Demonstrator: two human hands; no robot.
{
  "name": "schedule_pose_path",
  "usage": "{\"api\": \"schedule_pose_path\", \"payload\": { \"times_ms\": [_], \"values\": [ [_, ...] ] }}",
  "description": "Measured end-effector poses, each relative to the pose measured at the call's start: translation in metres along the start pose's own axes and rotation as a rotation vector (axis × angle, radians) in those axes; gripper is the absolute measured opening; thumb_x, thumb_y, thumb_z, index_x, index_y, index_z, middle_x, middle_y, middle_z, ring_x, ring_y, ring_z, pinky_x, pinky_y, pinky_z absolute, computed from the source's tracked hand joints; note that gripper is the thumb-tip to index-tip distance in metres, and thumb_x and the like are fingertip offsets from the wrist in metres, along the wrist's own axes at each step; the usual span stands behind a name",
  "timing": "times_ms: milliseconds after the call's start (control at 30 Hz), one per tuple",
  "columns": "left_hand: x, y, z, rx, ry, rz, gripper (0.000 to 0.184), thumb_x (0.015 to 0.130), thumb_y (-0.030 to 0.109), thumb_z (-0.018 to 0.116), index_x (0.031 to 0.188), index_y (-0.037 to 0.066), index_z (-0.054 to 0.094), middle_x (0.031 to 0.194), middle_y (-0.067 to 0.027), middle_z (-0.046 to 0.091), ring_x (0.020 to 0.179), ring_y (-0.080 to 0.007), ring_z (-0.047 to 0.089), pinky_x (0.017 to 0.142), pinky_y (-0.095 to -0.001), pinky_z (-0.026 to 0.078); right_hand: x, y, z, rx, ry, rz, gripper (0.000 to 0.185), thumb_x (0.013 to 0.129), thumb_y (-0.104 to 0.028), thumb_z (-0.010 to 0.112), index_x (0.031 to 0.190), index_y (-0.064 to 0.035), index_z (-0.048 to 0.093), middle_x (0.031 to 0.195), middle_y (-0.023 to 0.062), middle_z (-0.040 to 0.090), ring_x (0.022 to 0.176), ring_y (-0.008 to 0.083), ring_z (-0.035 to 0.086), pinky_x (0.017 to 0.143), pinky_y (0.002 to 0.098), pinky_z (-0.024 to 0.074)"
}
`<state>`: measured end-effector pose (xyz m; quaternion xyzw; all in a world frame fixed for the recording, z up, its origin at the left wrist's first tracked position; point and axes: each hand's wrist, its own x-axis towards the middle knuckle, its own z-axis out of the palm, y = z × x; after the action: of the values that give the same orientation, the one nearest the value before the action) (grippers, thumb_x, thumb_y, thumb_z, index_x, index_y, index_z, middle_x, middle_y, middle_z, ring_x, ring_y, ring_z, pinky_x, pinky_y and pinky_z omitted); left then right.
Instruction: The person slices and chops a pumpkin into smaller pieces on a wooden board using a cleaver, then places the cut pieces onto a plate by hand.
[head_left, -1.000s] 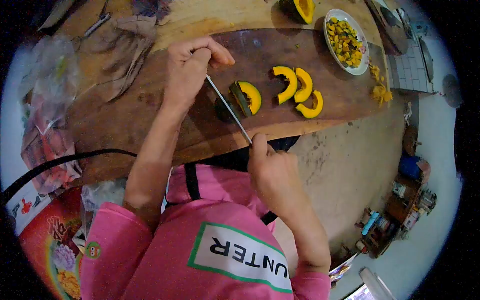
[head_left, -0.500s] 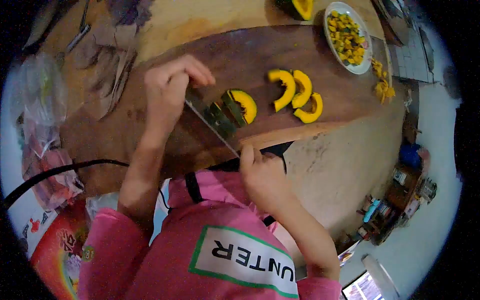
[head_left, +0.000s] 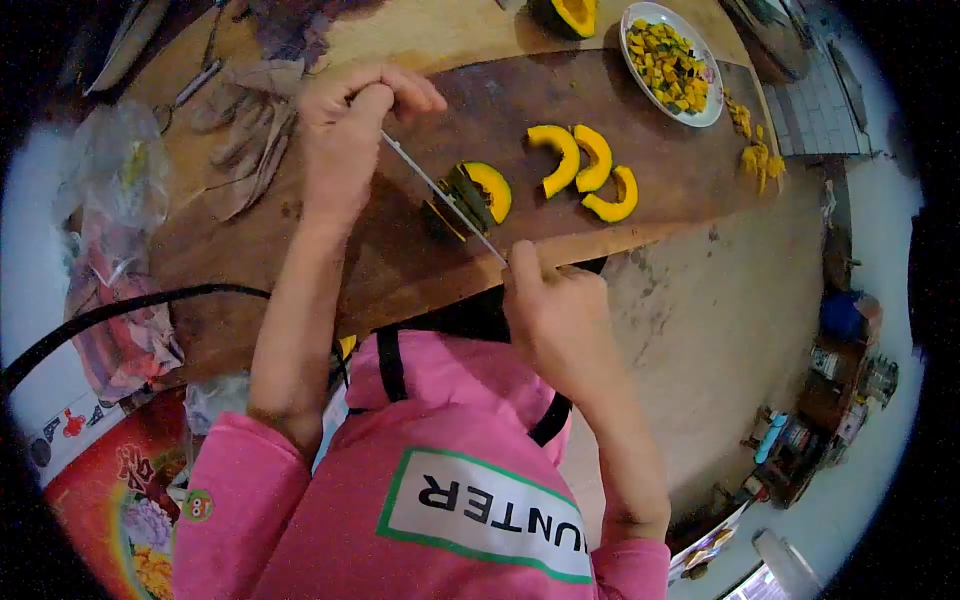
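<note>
My left hand (head_left: 345, 130) is closed at the far end of a thin knife (head_left: 440, 190), with its thumb against it and its fingers curled. My right hand (head_left: 555, 310) is wrapped round the near end, index finger pointing along it; both ends of the knife are covered. Its blade slants across a green-skinned pumpkin chunk (head_left: 487, 192), which is partly cut into slices and lies on the dark wooden board (head_left: 620, 120). To the right are a curved pumpkin slice (head_left: 560, 158), another slice (head_left: 595, 160) and a third slice (head_left: 618, 197), showing yellow flesh.
A white plate (head_left: 704, 117) of diced pumpkin stands at the far right, beside yellow scraps (head_left: 760, 160). A larger pumpkin piece (head_left: 572, 14) lies at the back. Cloth gloves (head_left: 245, 145) and a clear plastic bag (head_left: 120, 170) are on the left.
Both hands and the knife have risen in the view relative to the pumpkin chunk. The blade, earlier along the chunk's left side, now crosses over its slices. The view has shifted slightly.
</note>
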<state>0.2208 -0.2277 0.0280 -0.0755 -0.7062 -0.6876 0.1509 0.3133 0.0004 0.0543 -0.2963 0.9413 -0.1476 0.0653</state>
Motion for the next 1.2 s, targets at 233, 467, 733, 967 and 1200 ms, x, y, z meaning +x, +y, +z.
{"api": "schedule_pose_path", "payload": {
  "times_ms": [233, 467, 733, 967, 1200],
  "values": [
    [0.004, 0.025, 0.015, 0.118, 0.007, 0.057, 0.026, 0.086, 0.002, 0.046, 0.082, -0.002, 0.071, 0.082, -0.0062, 0.072, 0.071, -0.01, 0.059, 0.068, -0.0248, 0.047, -0.017, 0.001, -0.008, 0.192, 0.071, 0.035, 0.02, 0.083, -0.003, 0.063, 0.092, -0.0047, 0.046, 0.07, 0.015, 0.057, 0.06, 0.0371, 0.059, 0.051, 0.0458, 0.0442],
    [-0.023, 0.001, 0.001, 0.094, 0.025, -0.107, 0.025, 0.086, 0.001, 0.046, 0.083, -0.002, 0.071, 0.083, -0.0066, 0.072, 0.072, -0.01, 0.059, 0.069, -0.0249, 0.048, -0.018, -0.002, 0.012, 0.17, -0.02, 0.023, 0.018, 0.083, -0.003, 0.062, 0.091, -0.0039, 0.046, 0.07, 0.015, 0.057, 0.062, 0.0365, 0.059, 0.052, 0.0454, 0.0452],
    [-0.031, -0.015, -0.006, 0.027, 0.037, -0.133, 0.025, 0.088, 0.001, 0.046, 0.084, -0.003, 0.07, 0.085, -0.0077, 0.072, 0.073, -0.0108, 0.06, 0.07, -0.0257, 0.048, -0.011, -0.005, 0.013, 0.031, -0.131, -0.032, 0.018, 0.082, -0.009, 0.057, 0.097, -0.0032, 0.049, 0.072, 0.0134, 0.063, 0.06, 0.0303, 0.067, 0.059, 0.038, 0.0545],
    [-0.03, -0.019, -0.007, 0.048, 0.047, -0.147, 0.026, 0.088, 0.001, 0.045, 0.084, -0.003, 0.07, 0.085, -0.0083, 0.072, 0.073, -0.0112, 0.06, 0.07, -0.026, 0.049, -0.009, -0.007, 0.012, 0.035, -0.145, -0.014, 0.016, 0.083, -0.011, 0.057, 0.095, -0.0037, 0.048, 0.072, 0.0129, 0.063, 0.061, 0.0301, 0.066, 0.058, 0.0384, 0.0538],
    [-0.032, -0.014, -0.008, 0.034, 0.071, -0.151, 0.026, 0.087, 0.0, 0.044, 0.083, -0.004, 0.07, 0.084, -0.0082, 0.072, 0.073, -0.0112, 0.06, 0.069, -0.0257, 0.048, -0.007, -0.013, 0.002, 0.072, -0.152, -0.026, 0.016, 0.082, -0.011, 0.057, 0.093, -0.0041, 0.048, 0.07, 0.012, 0.061, 0.06, 0.0295, 0.065, 0.058, 0.0382, 0.0535]
  ]
}}
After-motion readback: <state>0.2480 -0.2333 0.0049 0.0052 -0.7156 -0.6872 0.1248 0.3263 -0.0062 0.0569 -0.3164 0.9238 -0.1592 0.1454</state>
